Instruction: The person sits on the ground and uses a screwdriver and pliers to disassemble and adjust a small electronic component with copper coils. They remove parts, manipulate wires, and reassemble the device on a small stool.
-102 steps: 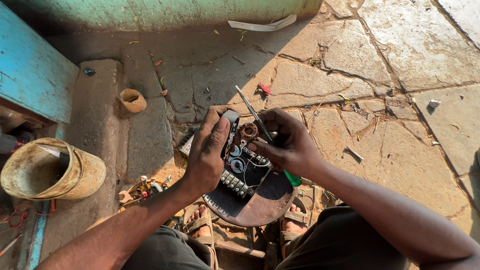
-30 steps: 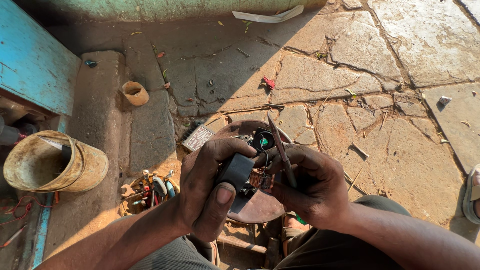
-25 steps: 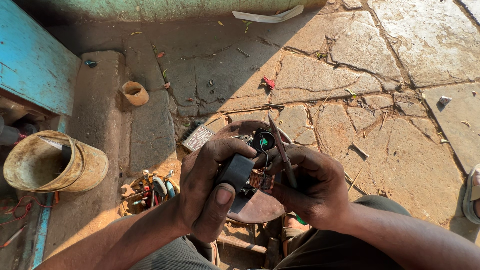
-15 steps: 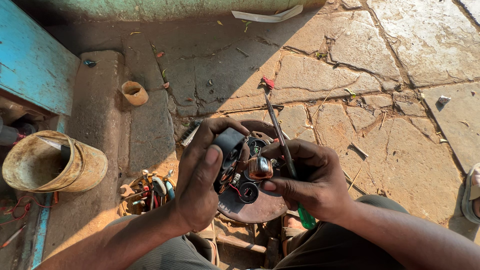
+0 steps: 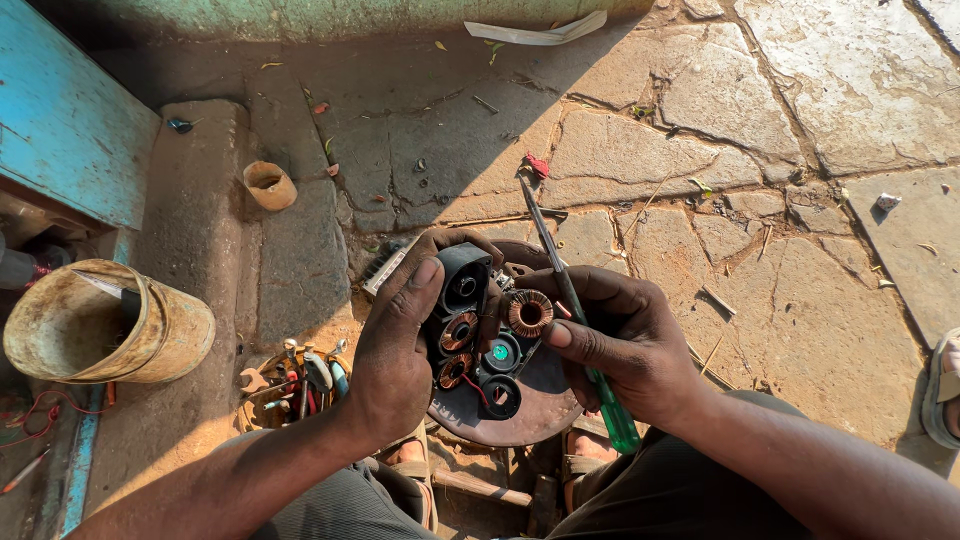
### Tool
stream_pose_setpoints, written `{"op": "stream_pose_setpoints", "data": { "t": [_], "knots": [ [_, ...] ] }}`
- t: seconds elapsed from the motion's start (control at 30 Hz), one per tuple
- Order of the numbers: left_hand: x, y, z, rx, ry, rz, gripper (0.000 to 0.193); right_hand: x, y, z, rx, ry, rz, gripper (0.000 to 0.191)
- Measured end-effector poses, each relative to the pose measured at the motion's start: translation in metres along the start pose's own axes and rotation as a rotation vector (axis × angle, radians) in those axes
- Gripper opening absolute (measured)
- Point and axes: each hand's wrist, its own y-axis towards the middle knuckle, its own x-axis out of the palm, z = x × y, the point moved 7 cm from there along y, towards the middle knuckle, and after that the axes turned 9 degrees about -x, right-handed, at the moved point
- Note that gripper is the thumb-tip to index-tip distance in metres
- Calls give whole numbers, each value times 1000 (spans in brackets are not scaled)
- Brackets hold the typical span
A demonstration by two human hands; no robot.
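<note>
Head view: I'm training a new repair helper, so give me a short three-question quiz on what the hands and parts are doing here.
1. True or false: the right hand holds a green-handled screwdriver.
2. Which hand has its thumb on the black part at the top of the round board? A. left hand B. right hand C. neither
3. Fill in: the copper coil lies just beside the right hand's ____.

Key
1. True; its tip points away from the person, over the stone floor.
2. A
3. fingertips
</note>
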Motion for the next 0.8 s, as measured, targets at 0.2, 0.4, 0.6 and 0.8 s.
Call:
{"op": "stream_pose_setpoints", "data": {
  "t": [0.2, 0.4, 0.6, 0.8],
  "knots": [
    [0, 15, 10, -258, -417, 1, 36, -2, -3, 6, 93, 94, 8, 51],
    [7, 26, 26, -484, -777, -36, 49, -8, -2, 13, 125, 181, 17, 45],
    [6, 31, 28, -475, -694, -4, 50, -7, -1, 11, 165, 223, 70, 53],
    [7, 30, 24, -479, -674, -12, 46, -3, 1, 8, 143, 268, 50, 54]
  ]
}}
